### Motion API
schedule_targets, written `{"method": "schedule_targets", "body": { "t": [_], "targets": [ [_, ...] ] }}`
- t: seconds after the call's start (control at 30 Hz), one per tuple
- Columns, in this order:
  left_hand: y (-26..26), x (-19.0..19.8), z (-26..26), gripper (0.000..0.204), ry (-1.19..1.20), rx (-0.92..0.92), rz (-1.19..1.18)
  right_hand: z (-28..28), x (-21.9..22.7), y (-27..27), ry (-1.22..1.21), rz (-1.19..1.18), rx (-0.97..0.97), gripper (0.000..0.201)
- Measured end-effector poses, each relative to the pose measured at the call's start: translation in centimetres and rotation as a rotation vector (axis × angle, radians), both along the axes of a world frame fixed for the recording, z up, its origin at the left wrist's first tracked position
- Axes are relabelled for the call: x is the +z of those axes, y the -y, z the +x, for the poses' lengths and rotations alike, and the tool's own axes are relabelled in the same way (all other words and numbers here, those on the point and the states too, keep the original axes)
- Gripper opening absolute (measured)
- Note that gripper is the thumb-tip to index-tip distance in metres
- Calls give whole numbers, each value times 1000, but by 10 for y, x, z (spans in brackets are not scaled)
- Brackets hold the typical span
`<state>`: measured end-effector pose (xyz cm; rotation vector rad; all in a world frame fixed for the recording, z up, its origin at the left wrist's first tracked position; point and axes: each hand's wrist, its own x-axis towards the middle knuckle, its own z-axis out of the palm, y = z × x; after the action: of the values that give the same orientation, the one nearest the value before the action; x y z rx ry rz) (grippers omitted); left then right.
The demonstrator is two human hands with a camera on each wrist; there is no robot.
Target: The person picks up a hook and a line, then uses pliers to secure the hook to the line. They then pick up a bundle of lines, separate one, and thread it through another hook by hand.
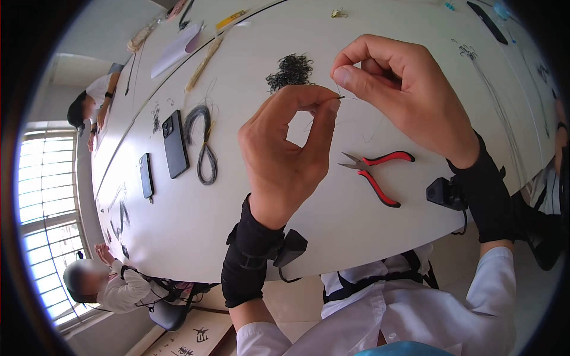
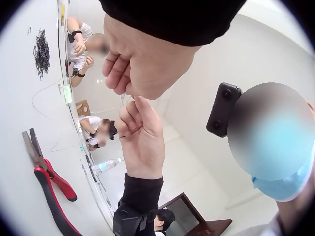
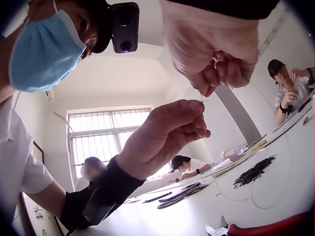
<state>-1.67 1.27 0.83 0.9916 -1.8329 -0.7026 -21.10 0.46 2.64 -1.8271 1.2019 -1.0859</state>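
Note:
In the head view the left hand (image 1: 288, 145) pinches a small dark hook-like piece (image 1: 340, 97) between thumb and index fingertips. Just above and to its right, the right hand (image 1: 404, 89) pinches a thin line close to that piece, thumb against index finger. Loose thin line (image 1: 368, 133) trails below the hands. The right wrist view shows the fingertips of the left hand (image 3: 165, 132) and the right hand (image 3: 214, 59) almost meeting, with a fine strand between them. The left wrist view hides the small piece behind the fingers.
Red-handled pliers (image 1: 380, 172) lie below the hands, a pile of dark hooks (image 1: 291, 71) beyond them. Left are a coil of dark line (image 1: 205, 145), a large phone (image 1: 175, 144) and a smaller one (image 1: 146, 175). Several people sit around the table (image 1: 237, 237).

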Motion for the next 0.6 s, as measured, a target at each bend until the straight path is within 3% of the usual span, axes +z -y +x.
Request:
{"method": "schedule_targets", "body": {
  "t": [0.37, 0.6],
  "targets": [
    [3, 3, 3, 11, -161, 77, 18, 12, -5, -5, 85, 184, 72, 19],
    [13, -9, 4, 6, -148, 152, -89, 21, -3, -19, -48, -80, -3, 8]
  ]
}}
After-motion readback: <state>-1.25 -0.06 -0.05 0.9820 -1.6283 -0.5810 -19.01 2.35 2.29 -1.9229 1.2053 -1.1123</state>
